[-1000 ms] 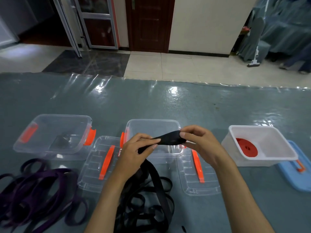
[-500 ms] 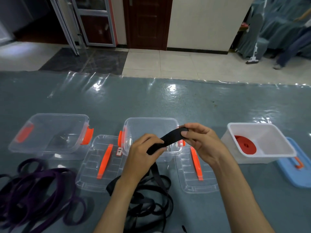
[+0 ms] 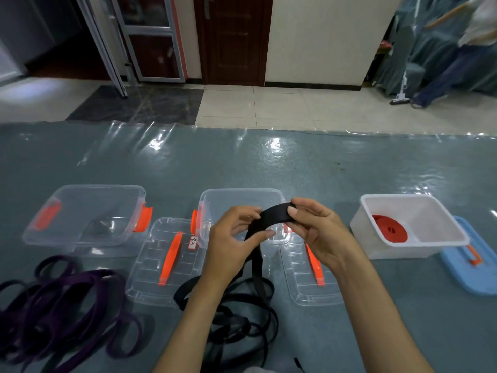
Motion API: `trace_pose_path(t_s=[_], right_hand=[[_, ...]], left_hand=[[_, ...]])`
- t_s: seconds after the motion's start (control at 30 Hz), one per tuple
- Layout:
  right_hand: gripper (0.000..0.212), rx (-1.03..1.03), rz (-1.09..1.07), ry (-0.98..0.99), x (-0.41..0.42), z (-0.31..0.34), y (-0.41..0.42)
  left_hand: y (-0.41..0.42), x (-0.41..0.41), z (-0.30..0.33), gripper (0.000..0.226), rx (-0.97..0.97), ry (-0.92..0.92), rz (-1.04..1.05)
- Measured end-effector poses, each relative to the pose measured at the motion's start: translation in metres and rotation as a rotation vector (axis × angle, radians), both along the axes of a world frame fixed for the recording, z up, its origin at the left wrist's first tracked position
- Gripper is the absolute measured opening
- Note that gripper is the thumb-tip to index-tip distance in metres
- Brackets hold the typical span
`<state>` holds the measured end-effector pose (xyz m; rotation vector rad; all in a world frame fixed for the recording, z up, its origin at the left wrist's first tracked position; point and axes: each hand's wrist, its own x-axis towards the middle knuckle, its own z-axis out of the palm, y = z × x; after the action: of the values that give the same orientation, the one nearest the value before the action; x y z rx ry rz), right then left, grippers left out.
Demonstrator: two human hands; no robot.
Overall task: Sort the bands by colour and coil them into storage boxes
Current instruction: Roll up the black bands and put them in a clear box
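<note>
A black band [image 3: 273, 218] arches between my two hands in front of the middle clear box [image 3: 242, 195]. My right hand [image 3: 317, 232] pinches its end with thumb and fingers. My left hand [image 3: 231, 243] pinches it lower down, and the rest trails to a loose black pile [image 3: 236, 319] on the table. A tangle of purple bands [image 3: 59, 305] lies at the near left. A coiled red band [image 3: 390, 231] sits inside the white box [image 3: 435, 208] on the right. The left clear box [image 3: 88, 189] has orange latches.
Two clear lids [image 3: 166, 262] [image 3: 312, 278] with orange handles lie in front of the clear boxes. A blue lid [image 3: 476, 267] lies right of the white box. The table carries a glossy plastic cover [image 3: 295, 162]. A person walks at the far right [image 3: 457, 49].
Both hands have risen slightly with the black band. The stretch between them has gone from flat to tilted to an arch, and more band hangs below the left hand.
</note>
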<state>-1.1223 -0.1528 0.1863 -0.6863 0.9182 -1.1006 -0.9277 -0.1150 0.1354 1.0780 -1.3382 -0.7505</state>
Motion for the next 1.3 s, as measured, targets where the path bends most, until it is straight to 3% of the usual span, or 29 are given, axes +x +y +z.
trace_pose_path(t_s=[0.3,0.47,0.63,0.83,0.97,1.13,1.3], right_hand=[[0.019,0.011,-0.033,-0.019,0.007,0.000,0.019],[0.031,-0.080,-0.034,0.126,0.010,-0.005,0.036],[0.026,-0.096,-0.038,0.225,0.020,-0.007,0.055],[0.036,-0.119,-0.024,0.292,0.016,-0.014,0.075],[0.039,-0.124,0.034,0.354,0.012,-0.017,0.092],[0.016,-0.345,0.049,0.355,-0.001,0.001,0.108],[0.028,-0.572,0.101,0.397,-0.007,0.012,0.109]], left_hand=[[0.014,-0.003,0.013,0.030,-0.050,-0.173,-0.001],[0.022,-0.006,0.019,0.025,-0.022,0.004,0.006],[0.031,-0.026,0.016,0.019,-0.021,0.119,0.081],[0.052,-0.033,0.002,0.037,-0.055,0.062,0.032],[0.069,-0.032,-0.004,0.033,-0.035,0.085,0.024],[0.084,-0.025,0.008,0.030,-0.007,0.284,-0.063],[0.097,-0.022,0.028,0.030,0.014,0.364,-0.133]])
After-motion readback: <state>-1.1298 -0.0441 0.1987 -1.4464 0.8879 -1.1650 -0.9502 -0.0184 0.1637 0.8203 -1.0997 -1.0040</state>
